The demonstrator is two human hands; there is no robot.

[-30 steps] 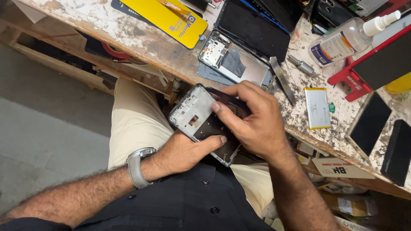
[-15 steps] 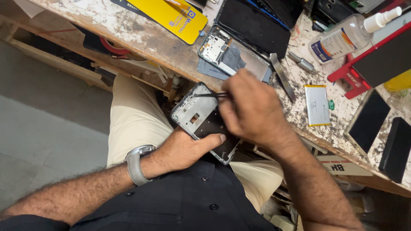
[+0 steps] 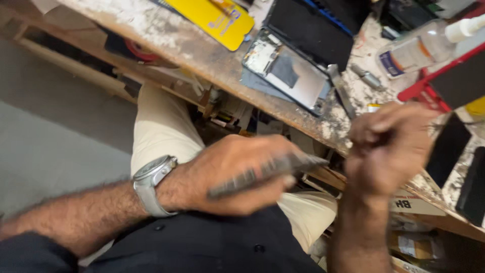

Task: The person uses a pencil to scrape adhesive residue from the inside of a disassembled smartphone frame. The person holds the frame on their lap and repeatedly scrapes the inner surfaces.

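Note:
My left hand [image 3: 237, 172], with a silver wristwatch [image 3: 151, 182] on its wrist, grips an opened phone body [image 3: 268, 172] that is turned edge-on and blurred, held over my lap below the bench edge. My right hand [image 3: 389, 144] hovers to the right of it near the bench edge, fingers curled closed; whether something small is pinched in it cannot be made out. The two hands are apart.
A worn wooden workbench [image 3: 187, 45] carries a yellow card [image 3: 217, 17], another opened phone frame [image 3: 288, 73], a dark screen panel [image 3: 313, 28], a clear plastic bottle [image 3: 419, 48], a red holder [image 3: 429, 91] and dark phones [image 3: 475, 187] at the right. Boxes lie under the bench.
My right hand has lifted off the phone and moved right toward the bench edge. My left hand has tilted the phone body from face-up to edge-on.

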